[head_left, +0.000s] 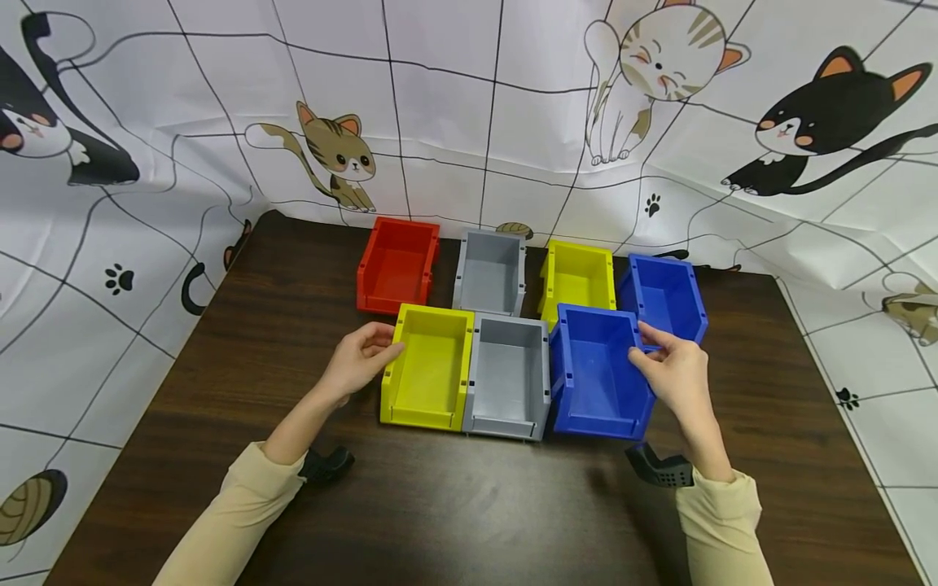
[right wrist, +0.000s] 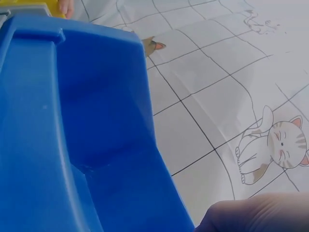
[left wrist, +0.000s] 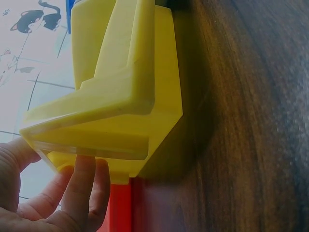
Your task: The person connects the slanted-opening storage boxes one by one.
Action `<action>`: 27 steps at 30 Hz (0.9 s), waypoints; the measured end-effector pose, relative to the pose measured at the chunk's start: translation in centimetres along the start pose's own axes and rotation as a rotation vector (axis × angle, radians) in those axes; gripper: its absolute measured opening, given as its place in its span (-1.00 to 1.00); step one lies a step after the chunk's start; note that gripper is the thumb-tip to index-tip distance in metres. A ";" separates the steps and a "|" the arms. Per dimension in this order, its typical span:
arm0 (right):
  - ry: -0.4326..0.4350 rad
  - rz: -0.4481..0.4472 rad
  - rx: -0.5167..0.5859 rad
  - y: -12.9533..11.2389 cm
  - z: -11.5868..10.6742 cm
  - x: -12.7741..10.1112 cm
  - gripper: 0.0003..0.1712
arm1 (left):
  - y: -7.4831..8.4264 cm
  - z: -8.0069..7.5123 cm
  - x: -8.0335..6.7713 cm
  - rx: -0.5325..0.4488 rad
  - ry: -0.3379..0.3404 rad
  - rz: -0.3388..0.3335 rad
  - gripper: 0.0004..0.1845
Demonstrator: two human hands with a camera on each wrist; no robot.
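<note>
A front row holds a yellow plastic bin (head_left: 428, 370), a grey bin (head_left: 507, 378) and a blue bin (head_left: 597, 370) side by side. My left hand (head_left: 359, 358) pinches the yellow bin's left rim; in the left wrist view its fingers (left wrist: 79, 188) reach up under the rim's overhang. At the far right of the row, my right hand (head_left: 674, 370) grips the blue bin's right side wall between thumb and fingers. The blue bin sits slightly askew against the grey one, and its near end looks raised. In the right wrist view the blue bin (right wrist: 29, 121) fills the left half.
Behind stands a second row: a red bin (head_left: 398, 268), a grey bin (head_left: 489, 273), a yellow bin (head_left: 579, 277) and a blue bin (head_left: 665, 297). All are on a dark wooden table (head_left: 454, 505), with a white cat-print cloth (head_left: 454, 106) behind and at both sides.
</note>
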State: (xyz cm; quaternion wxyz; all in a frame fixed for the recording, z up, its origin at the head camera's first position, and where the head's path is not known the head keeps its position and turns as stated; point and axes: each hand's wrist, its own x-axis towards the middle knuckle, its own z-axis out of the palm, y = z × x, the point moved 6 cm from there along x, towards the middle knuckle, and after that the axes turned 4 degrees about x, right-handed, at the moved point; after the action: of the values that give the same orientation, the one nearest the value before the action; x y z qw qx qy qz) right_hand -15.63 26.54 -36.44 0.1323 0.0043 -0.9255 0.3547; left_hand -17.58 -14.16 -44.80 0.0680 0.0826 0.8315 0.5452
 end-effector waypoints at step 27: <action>-0.195 -0.261 -0.162 -4.6 3.9 -0.9 -0.25 | 0.1 -0.1 0.0 -0.002 -0.014 -0.025 -0.60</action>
State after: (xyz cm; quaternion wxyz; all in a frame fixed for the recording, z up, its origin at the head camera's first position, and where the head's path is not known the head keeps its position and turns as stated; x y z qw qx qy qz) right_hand -15.23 20.40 -36.43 0.0866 0.1483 -0.9511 0.2566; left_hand -17.60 -14.20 -44.69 0.0809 0.0760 0.8314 0.5445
